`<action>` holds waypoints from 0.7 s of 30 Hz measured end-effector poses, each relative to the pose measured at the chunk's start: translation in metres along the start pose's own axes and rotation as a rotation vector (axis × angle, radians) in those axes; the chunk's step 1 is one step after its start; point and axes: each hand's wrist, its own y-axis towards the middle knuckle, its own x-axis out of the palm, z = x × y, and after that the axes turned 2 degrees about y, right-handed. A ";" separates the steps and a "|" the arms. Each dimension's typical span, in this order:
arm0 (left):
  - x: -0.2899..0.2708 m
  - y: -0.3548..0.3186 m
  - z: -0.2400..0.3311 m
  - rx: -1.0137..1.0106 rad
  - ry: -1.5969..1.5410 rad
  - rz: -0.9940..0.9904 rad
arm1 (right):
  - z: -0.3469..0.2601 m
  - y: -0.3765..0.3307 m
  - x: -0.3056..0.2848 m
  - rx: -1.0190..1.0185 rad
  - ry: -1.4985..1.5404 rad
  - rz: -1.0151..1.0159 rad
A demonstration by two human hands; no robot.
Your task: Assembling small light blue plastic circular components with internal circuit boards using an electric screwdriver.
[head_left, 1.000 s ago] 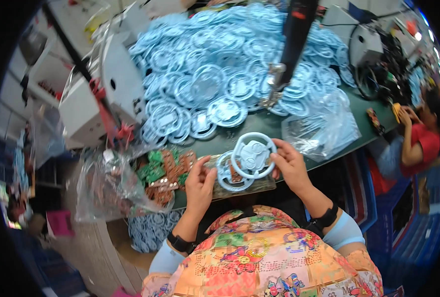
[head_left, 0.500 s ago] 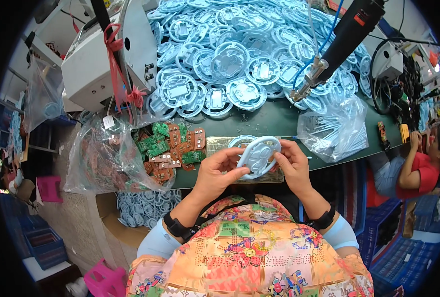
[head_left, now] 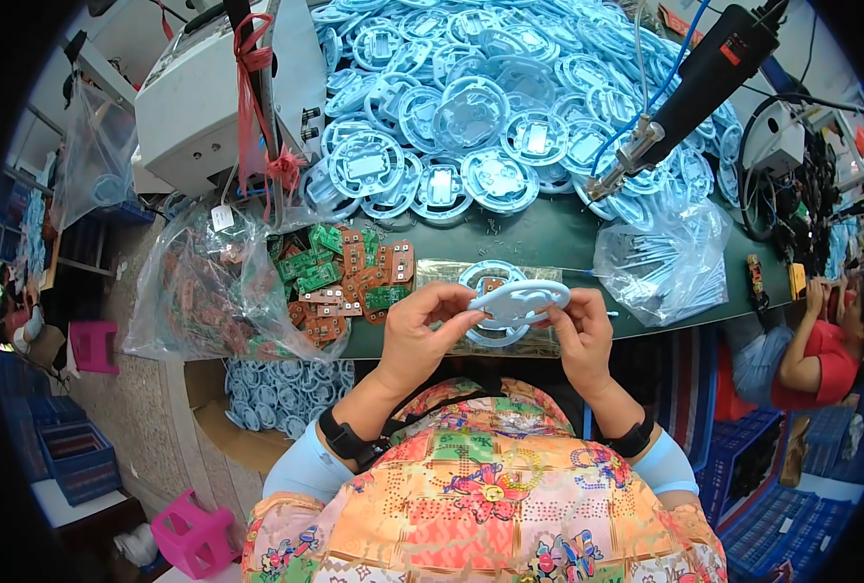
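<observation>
Between my two hands is a light blue round plastic cover (head_left: 518, 304), tilted and held just above the bench. My left hand (head_left: 422, 330) pinches its left edge with thumb and fingers. On the opposite edge, my right hand (head_left: 584, 330) grips with thumb and fingertips. Directly beneath, a light blue ring-shaped housing (head_left: 496, 335) lies on a flat, tape-covered pad (head_left: 436, 276), partly hidden by the cover. A bit of brown circuit board (head_left: 491, 285) shows inside this housing.
A large heap of blue housings (head_left: 471, 112) covers the back. A black electric screwdriver (head_left: 709, 83) hangs at right, above a bag of blue sticks (head_left: 660, 257). Left are loose circuit boards (head_left: 359, 277), a plastic bag (head_left: 204, 291) and a white machine (head_left: 208, 97). A co-worker (head_left: 821, 340) sits far right.
The cover has tipped from nearly upright to flatter, uncovering more of the housing below. Both hands keep their hold. The whole view has shifted slightly.
</observation>
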 end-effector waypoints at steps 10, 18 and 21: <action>-0.006 0.015 -0.003 -0.044 -0.012 -0.144 | -0.021 0.018 -0.005 -0.064 -0.354 0.060; 0.002 0.026 -0.009 -0.041 -0.031 0.018 | -0.028 0.029 -0.005 -0.239 -0.582 0.039; -0.001 0.018 0.002 -0.031 0.037 0.082 | -0.068 0.029 0.013 -0.614 -0.874 -0.180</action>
